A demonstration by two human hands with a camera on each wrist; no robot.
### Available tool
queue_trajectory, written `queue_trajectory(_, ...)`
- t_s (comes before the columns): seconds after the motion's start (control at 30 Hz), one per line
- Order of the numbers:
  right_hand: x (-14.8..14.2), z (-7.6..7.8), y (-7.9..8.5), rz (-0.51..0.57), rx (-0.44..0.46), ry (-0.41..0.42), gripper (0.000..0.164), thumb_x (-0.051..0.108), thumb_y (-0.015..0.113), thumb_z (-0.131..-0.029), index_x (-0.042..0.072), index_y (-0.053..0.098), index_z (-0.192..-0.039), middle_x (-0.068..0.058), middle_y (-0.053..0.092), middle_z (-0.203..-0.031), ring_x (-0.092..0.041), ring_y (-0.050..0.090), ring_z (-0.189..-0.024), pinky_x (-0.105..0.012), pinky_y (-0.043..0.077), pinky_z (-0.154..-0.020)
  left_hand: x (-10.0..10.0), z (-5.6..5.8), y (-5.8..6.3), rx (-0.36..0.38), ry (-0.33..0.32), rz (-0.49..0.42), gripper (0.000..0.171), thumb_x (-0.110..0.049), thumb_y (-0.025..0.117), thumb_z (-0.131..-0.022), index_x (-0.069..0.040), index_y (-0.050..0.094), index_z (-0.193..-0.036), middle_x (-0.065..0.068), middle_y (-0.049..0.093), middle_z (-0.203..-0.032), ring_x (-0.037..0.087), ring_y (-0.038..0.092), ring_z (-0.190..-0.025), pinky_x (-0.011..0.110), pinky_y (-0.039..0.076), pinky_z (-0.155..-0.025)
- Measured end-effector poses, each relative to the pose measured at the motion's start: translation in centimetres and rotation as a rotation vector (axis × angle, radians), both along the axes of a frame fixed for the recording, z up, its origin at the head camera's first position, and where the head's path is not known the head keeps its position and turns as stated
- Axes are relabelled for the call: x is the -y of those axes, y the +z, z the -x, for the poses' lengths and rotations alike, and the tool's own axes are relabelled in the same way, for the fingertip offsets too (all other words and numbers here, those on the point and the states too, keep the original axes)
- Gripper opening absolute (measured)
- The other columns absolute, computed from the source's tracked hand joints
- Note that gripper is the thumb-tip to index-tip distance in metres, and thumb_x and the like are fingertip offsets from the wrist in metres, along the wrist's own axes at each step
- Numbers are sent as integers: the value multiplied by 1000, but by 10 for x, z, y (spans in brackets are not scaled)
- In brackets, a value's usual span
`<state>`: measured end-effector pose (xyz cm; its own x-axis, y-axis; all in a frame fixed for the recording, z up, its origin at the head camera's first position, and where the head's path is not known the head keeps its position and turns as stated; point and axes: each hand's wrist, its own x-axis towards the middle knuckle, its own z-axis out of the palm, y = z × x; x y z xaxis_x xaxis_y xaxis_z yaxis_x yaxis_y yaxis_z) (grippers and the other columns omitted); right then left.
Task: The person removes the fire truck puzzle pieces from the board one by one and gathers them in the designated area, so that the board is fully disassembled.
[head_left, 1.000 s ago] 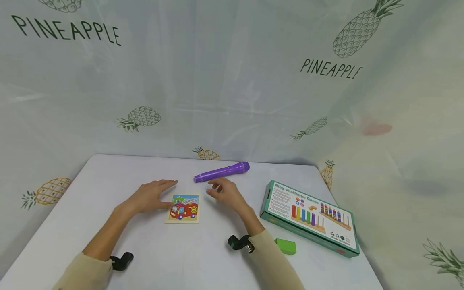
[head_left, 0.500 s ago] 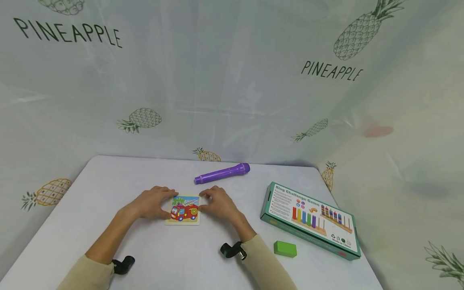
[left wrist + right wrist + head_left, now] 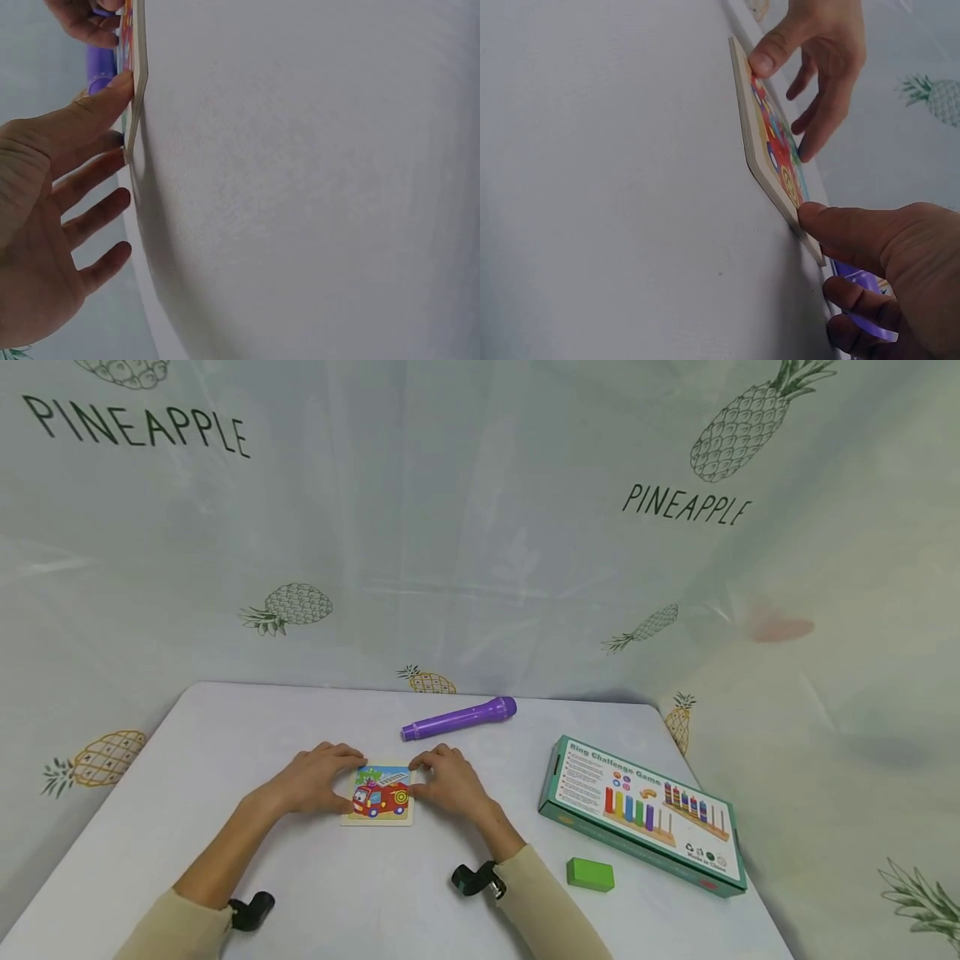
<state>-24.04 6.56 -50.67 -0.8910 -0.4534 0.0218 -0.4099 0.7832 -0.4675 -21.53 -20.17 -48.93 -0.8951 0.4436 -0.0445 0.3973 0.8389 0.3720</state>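
Note:
A square wooden puzzle [image 3: 384, 802] with a red fire truck picture and a pale border lies on the white table. My left hand [image 3: 311, 781] holds its left side, thumb at the edge and index finger at the far corner. In the left wrist view, the other fingers of the left hand [image 3: 56, 202] spread beyond the puzzle's edge. On the opposite side, my right hand [image 3: 452, 781] grips the right border between thumb and index finger. The right wrist view shows the right thumb [image 3: 817, 217] on the puzzle's pale rim [image 3: 761, 169], remaining fingers curled below.
Behind the hands lies a purple toy microphone [image 3: 459, 718]. To the right are a green block [image 3: 590, 874] and a green-edged Ring Challenge Game box [image 3: 643, 814]. A pineapple-print curtain [image 3: 480, 527] hangs behind the white table [image 3: 360, 902].
My right hand has come left and nearer from beside the microphone to the puzzle's right edge. My left hand has settled slightly nearer along its left side. The puzzle has hardly moved.

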Motion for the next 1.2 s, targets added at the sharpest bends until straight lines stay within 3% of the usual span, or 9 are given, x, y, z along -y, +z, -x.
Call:
queue_trajectory(0.67,10,-3,-3,-5,-24,-32,34,36,80,-85,18,75,-114,5,62,-100,-11,55,-93,-30,46,-82,1,1,-4,7,-18,-21,67,-37,88,-73,-14,65,-132,9,60,-134,39,51,-125,65,41,-96)
queue_trajectory(1.0,12,-4,-2,26,9,-40,32,33,81,-85,15,74,-112,6,61,-98,-9,54,-91,-27,47,-82,0,-2,0,13,-19,-32,68,-36,88,-74,-15,64,-134,9,60,-134,40,50,-126,65,41,-97)
queue_trajectory(1.2,13,-4,-1,19,0,-31,32,32,81,-85,15,74,-111,6,61,-98,-9,53,-90,-27,47,-82,-1,-4,1,-5,-53,-45,63,-31,88,-75,-17,67,-132,9,60,-131,38,51,-121,64,43,-94)
